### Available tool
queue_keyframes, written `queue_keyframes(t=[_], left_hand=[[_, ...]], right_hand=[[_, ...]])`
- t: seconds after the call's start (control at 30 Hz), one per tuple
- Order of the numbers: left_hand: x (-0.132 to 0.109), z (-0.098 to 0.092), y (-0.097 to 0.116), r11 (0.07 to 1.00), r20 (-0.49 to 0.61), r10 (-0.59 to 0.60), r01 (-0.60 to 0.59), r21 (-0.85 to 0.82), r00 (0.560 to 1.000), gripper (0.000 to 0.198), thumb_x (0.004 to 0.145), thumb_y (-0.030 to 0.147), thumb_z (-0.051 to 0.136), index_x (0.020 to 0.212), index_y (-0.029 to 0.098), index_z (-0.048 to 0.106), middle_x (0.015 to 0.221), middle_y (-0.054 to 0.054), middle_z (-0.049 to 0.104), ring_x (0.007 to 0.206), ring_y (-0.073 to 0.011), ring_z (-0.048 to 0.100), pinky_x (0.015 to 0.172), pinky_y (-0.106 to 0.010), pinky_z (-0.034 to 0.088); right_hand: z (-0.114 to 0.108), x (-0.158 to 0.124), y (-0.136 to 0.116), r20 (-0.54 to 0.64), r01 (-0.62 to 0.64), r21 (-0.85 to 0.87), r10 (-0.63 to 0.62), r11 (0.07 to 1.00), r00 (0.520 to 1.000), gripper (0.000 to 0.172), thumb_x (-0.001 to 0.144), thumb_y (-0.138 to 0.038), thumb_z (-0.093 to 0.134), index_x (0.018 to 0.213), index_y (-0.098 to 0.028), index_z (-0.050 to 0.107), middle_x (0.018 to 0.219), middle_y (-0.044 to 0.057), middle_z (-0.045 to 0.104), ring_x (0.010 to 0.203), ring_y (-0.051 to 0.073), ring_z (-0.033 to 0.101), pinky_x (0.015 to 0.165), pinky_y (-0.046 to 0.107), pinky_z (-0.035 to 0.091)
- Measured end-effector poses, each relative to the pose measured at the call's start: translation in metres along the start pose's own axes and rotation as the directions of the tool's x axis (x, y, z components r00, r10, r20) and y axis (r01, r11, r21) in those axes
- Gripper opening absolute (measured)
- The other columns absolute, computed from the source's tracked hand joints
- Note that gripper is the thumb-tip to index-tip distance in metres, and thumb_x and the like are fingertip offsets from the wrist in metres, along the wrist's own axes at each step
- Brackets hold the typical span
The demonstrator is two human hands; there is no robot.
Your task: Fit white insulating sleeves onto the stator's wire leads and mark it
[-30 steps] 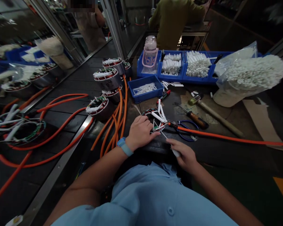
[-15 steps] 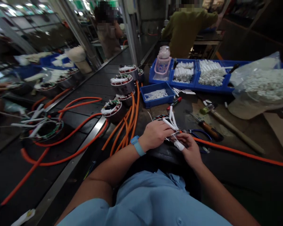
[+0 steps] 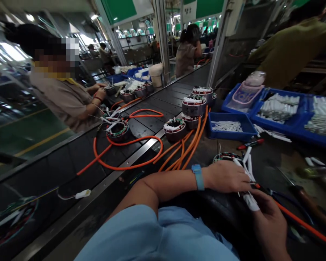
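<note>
In front of me lies a motor stator (image 3: 225,156), a ring with coloured wires, partly hidden behind my left hand. My left hand (image 3: 229,175), wearing a blue wristband, is closed over thin wires at the ring's near right side. White sleeves (image 3: 248,163) stand up from the wires just beyond its fingertips. My right hand (image 3: 271,217) meets it there, its fingers bent in a pinch on the wires, with a white wrapping (image 3: 251,202) on the thumb. From beside the fingers an orange cable (image 3: 306,221) runs off to the right. The fingers partly hide the wire ends.
Several finished-looking stators (image 3: 194,105) with orange cables stand left of a blue tray (image 3: 230,136) of thin white tubes. Blue bins (image 3: 282,108) hold larger sleeves. A screwdriver (image 3: 301,195) lies at right. Across the metal-edged conveyor (image 3: 141,150), a co-worker (image 3: 62,87) handles a part.
My view has swung left, so the bench appears further right and the co-worker is in sight. Both hands stay together at the wires.
</note>
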State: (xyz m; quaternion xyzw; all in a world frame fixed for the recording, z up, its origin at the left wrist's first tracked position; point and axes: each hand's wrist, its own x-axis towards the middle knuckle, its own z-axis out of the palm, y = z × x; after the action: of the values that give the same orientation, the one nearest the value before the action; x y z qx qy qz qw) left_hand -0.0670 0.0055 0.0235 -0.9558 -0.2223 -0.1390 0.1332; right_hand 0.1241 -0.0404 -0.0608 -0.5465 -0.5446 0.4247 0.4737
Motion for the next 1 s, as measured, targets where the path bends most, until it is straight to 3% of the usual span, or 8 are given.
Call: queue_keyframes(t=[0.07, 0.23, 0.43, 0.57, 0.7, 0.83, 0.9, 1.0], left_hand=[[0.0, 0.001, 0.001, 0.999, -0.004, 0.038, -0.038, -0.014, 0.999, 0.031, 0.095, 0.018, 0.033, 0.097, 0.018, 0.064, 0.092, -0.006, 0.063, 0.086, -0.016, 0.055, 0.071, -0.03, 0.039], [-0.002, 0.002, -0.005, 0.997, -0.015, -0.079, 0.079, -0.018, 0.997, 0.029, 0.094, 0.02, 0.036, 0.087, 0.016, 0.063, 0.089, -0.008, 0.062, 0.084, -0.0165, 0.055, 0.069, -0.03, 0.04], [-0.002, 0.0, -0.005, 0.995, -0.025, 0.044, -0.046, -0.086, 0.999, 0.027, 0.093, 0.017, 0.038, 0.093, 0.016, 0.065, 0.084, -0.005, 0.063, 0.08, -0.015, 0.056, 0.069, -0.028, 0.042], [-0.002, 0.003, 0.006, 0.948, -0.013, -0.093, 0.085, -0.308, 0.996, 0.025, 0.089, 0.027, 0.049, 0.11, 0.022, 0.061, 0.099, -0.003, 0.064, 0.09, -0.0137, 0.057, 0.069, -0.024, 0.044], [-0.002, 0.007, 0.012, 0.877, 0.009, -0.236, 0.217, -0.429, 0.972, 0.021, 0.09, 0.029, 0.047, 0.098, 0.021, 0.065, 0.099, -0.001, 0.066, 0.092, -0.0122, 0.058, 0.073, -0.021, 0.044], [-0.002, 0.009, 0.012, 0.903, -0.007, -0.225, 0.206, -0.377, 0.974, 0.021, 0.09, 0.026, 0.045, 0.094, 0.019, 0.064, 0.096, -0.003, 0.066, 0.091, -0.0145, 0.058, 0.074, -0.025, 0.043], [-0.003, 0.008, 0.011, 0.913, -0.02, -0.255, 0.234, -0.333, 0.967, 0.02, 0.089, 0.025, 0.045, 0.092, 0.019, 0.064, 0.101, -0.004, 0.065, 0.094, -0.017, 0.057, 0.079, -0.029, 0.042], [-0.006, 0.01, 0.013, 0.867, 0.007, -0.416, 0.399, -0.299, 0.909, 0.024, 0.085, 0.035, 0.05, 0.097, 0.017, 0.06, 0.103, -0.007, 0.063, 0.095, -0.02, 0.056, 0.091, -0.035, 0.038]], right_hand=[[0.001, 0.001, -0.001, -0.043, 0.002, -0.019, -0.003, 1.0, 0.999, 0.03, 0.061, -0.033, 0.069, 0.086, -0.017, 0.062, 0.081, 0.004, 0.068, 0.075, 0.021, 0.063, 0.075, 0.034, 0.05], [0.006, 0.0, -0.003, 0.0, 0.023, 0.093, -0.023, 0.995, 1.0, 0.029, 0.064, -0.03, 0.068, 0.089, -0.018, 0.06, 0.086, 0.006, 0.069, 0.079, 0.022, 0.064, 0.078, 0.037, 0.05], [0.009, 0.002, -0.001, -0.045, 0.018, 0.05, -0.016, 0.999, 0.999, 0.029, 0.061, -0.029, 0.068, 0.087, -0.018, 0.062, 0.083, 0.004, 0.068, 0.078, 0.02, 0.063, 0.075, 0.032, 0.05], [0.01, 0.001, -0.006, -0.058, 0.014, 0.044, -0.011, 0.999, 0.998, 0.028, 0.06, -0.031, 0.069, 0.085, -0.018, 0.061, 0.078, 0.003, 0.067, 0.073, 0.019, 0.063, 0.07, 0.03, 0.051], [0.001, 0.005, -0.017, 0.068, 0.066, -0.045, -0.063, 0.997, 0.996, 0.026, 0.061, -0.033, 0.069, 0.083, -0.019, 0.062, 0.089, 0.004, 0.068, 0.082, 0.021, 0.063, 0.073, 0.028, 0.051], [-0.014, 0.01, -0.02, 0.276, 0.117, -0.214, -0.055, 0.97, 0.959, 0.021, 0.066, -0.039, 0.066, 0.073, -0.019, 0.065, 0.078, 0.003, 0.068, 0.07, 0.019, 0.061, 0.063, 0.025, 0.051], [-0.021, 0.005, -0.02, 0.321, 0.112, -0.185, -0.047, 0.976, 0.946, 0.023, 0.069, -0.042, 0.064, 0.069, -0.018, 0.065, 0.075, 0.004, 0.068, 0.068, 0.02, 0.061, 0.061, 0.026, 0.05], [-0.025, -0.005, -0.025, 0.297, 0.021, -0.033, -0.011, 0.999, 0.955, 0.028, 0.076, -0.043, 0.058, 0.063, -0.018, 0.062, 0.076, 0.006, 0.067, 0.075, 0.022, 0.063, 0.067, 0.028, 0.051]])
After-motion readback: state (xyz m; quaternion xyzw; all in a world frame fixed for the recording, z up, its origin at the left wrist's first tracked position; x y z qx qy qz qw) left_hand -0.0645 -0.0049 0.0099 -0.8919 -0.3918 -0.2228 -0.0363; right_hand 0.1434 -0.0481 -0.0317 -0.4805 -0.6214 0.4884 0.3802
